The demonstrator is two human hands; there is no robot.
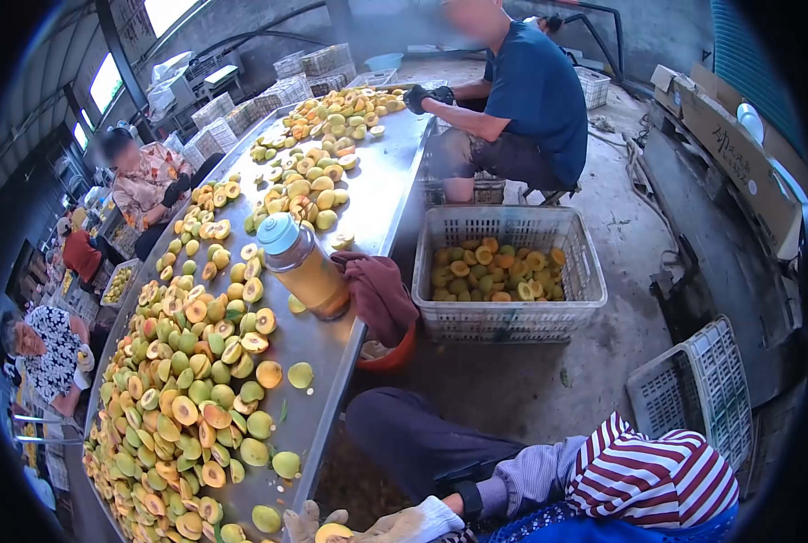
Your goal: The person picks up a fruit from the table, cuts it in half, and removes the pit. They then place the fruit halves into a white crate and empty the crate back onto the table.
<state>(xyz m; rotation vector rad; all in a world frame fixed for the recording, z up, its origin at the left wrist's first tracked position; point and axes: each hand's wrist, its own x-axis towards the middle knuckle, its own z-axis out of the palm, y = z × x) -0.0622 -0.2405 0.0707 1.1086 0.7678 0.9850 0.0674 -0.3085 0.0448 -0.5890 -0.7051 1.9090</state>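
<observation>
At the bottom edge, my left hand in a soiled, light work glove is closed around a yellow peach half. My right hand, in a similar glove with a white knitted cuff, has its fingers closed at the fruit's other side. The frame edge cuts off the lower part of both hands. Beside them, a large heap of halved peaches covers the metal table. A few loose halves lie near the table's edge, close to my left hand.
A bottle with a blue lid stands on the table beside a maroon cloth draped over an orange bucket. A crate of peach halves sits on the floor. A co-worker in dark gloves sits beyond; others sit at left.
</observation>
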